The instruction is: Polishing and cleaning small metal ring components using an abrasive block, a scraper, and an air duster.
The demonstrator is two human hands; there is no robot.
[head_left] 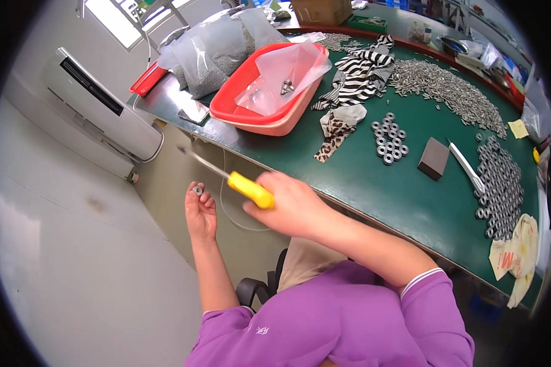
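Observation:
My left hand [201, 214] is raised off the left end of the table, its fingers closed on a small grey metal ring [198, 190]. My right hand [291, 202] grips a tool with a yellow handle [251, 190] and a thin metal shaft. The shaft points up and left, above the ring and apart from it; its dark tip is blurred, so the tool's exact kind does not show. On the green table [349, 183], beyond the right hand, lies a small cluster of similar rings [390, 138]. A brown rectangular block [433, 158] sits to their right, beside a white-handled knife-like tool [466, 166].
A red basket [217, 110] holding clear plastic and metal parts stands at the table's left. Behind it are bags of small parts [211, 58]. Striped cloth [358, 76], leopard-print cloth [337, 131], piled metal pins [447, 88] and many rings [501, 186] cover other spots.

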